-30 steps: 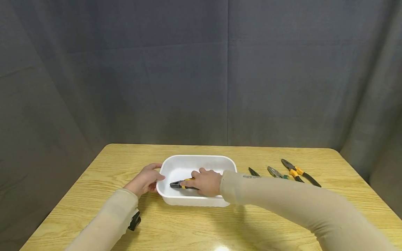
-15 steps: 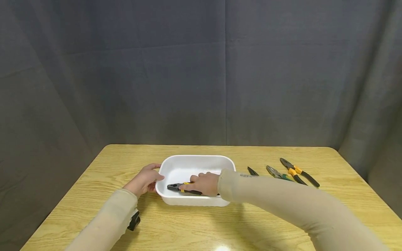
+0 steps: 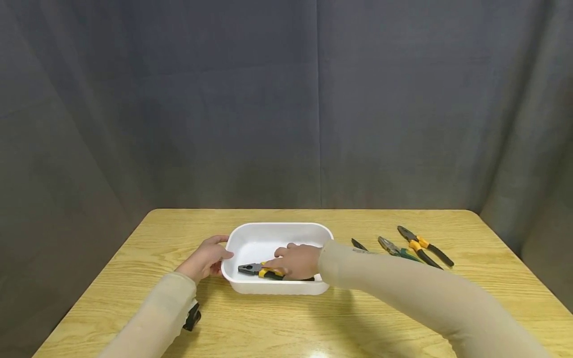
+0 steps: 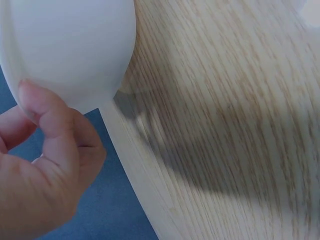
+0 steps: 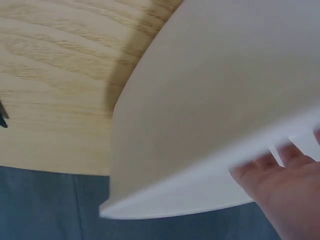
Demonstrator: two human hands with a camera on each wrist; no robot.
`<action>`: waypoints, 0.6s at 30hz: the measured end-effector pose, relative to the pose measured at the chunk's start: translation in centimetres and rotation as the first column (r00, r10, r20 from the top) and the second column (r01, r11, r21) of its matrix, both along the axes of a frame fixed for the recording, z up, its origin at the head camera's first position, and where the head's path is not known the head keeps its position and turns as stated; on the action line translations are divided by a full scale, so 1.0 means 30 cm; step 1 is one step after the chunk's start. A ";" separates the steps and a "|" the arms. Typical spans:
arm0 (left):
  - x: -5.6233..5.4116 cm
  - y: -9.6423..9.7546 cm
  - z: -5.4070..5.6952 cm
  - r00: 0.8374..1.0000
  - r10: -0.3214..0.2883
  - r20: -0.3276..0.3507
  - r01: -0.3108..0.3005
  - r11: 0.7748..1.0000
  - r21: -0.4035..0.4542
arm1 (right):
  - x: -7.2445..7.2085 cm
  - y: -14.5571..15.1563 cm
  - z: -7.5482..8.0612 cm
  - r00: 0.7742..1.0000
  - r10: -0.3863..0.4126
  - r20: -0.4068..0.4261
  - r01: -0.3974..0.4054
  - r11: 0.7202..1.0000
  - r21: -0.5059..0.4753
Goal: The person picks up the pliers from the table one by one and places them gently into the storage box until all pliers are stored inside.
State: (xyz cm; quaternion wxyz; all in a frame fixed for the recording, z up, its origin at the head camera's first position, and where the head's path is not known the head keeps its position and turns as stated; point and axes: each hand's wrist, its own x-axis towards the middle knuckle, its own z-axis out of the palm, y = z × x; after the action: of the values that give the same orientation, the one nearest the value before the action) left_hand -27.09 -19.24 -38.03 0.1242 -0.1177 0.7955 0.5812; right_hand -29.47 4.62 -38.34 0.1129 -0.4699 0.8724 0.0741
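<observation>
My left grip point(image 3: 207, 257) pinches the white tub point(image 3: 273, 287) by the rim at its left end, thumb inside. My right grip point(image 3: 299, 262) is loose, fingers relaxed above the yellow-and-black pliers point(image 3: 267, 273), which lie inside the tub near its front wall; I can't quite see whether my fingertips touch them. Orange-handled pliers point(image 3: 416, 243) lie on the table point(image 3: 250, 323) to the right.
</observation>
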 end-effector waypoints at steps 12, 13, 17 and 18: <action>0.007 -0.002 -0.004 1.000 0.011 0.006 -0.011 1.000 -0.009 | 0.060 0.094 0.105 0.998 0.000 0.070 0.016 0.973 -0.230; 0.005 -0.002 -0.005 1.000 0.012 0.006 -0.012 1.000 -0.009 | 0.062 0.101 0.109 0.998 -0.005 0.064 0.020 0.972 -0.234; 0.002 0.004 -0.004 1.000 0.017 0.009 -0.017 1.000 -0.015 | 0.069 0.137 0.122 0.999 -0.001 0.037 0.010 0.968 -0.252; 0.001 0.005 -0.002 1.000 0.016 0.009 -0.016 1.000 -0.016 | 0.072 0.147 0.125 1.000 0.001 0.030 0.007 0.966 -0.258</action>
State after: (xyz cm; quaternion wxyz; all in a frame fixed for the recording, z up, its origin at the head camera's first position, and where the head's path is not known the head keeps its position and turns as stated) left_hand -27.05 -19.08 -38.11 0.1220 -0.1276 0.7985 0.5755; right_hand -27.31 9.03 -34.59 0.0638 -0.4802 0.8735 -0.0474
